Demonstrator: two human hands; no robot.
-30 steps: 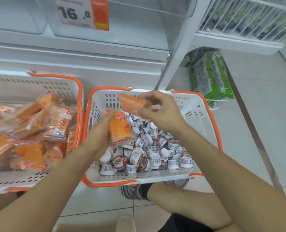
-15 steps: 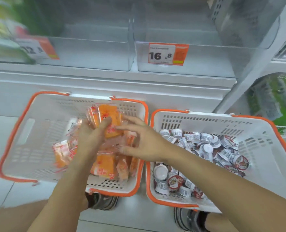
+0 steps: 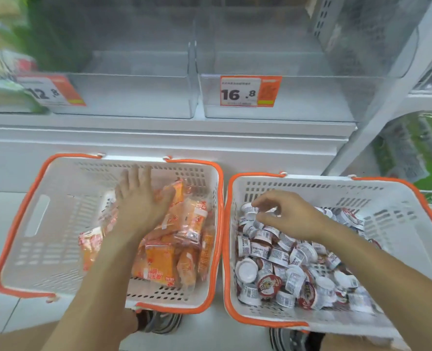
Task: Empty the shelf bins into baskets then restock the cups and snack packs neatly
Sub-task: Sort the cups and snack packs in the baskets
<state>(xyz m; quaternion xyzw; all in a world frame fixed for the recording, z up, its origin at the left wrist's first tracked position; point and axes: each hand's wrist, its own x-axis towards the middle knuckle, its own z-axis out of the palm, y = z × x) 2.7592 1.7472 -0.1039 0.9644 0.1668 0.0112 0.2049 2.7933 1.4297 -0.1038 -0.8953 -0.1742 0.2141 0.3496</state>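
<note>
Upper left of frame: blurred green and yellow packages (image 3: pixel 0 59) on the shelf, next to a price tag reading 12.8 (image 3: pixel 50 91). That tag is fixed to the front of the left clear bin (image 3: pixel 139 95), upper centre. To its right, the right clear bin (image 3: pixel 298 97) carries a price tag reading 16.8 (image 3: pixel 250 91). No goods visible in either bin. Lower left: left basket (image 3: pixel 32 224), white with orange rim, on the floor below the shelf. It holds orange snack packs (image 3: pixel 174 239), heaped loosely toward its right half. Left hand (image 3: pixel 139 201) is inside this basket, fingers straight and spread wide, palm down over the upper end of the pile, with the thumb side against a pack; it grips nothing. Lower right: right basket (image 3: pixel 392 224), same type, standing just beside the left one, rims nearly touching. It holds small cups (image 3: pixel 280 269) with white lids and printed labels, jumbled, some upside down or on their sides. Right hand (image 3: pixel 283 214) hovers over the upper left part of the cup pile, fingers loosely curled, fingertips close to a cup; cannot tell whether it pinches one. Far right edge: green packages (image 3: pixel 412 153) on a neighbouring rack, blurred. Bottom edge: shoes (image 3: pixel 159 323) partly visible under the baskets.
</note>
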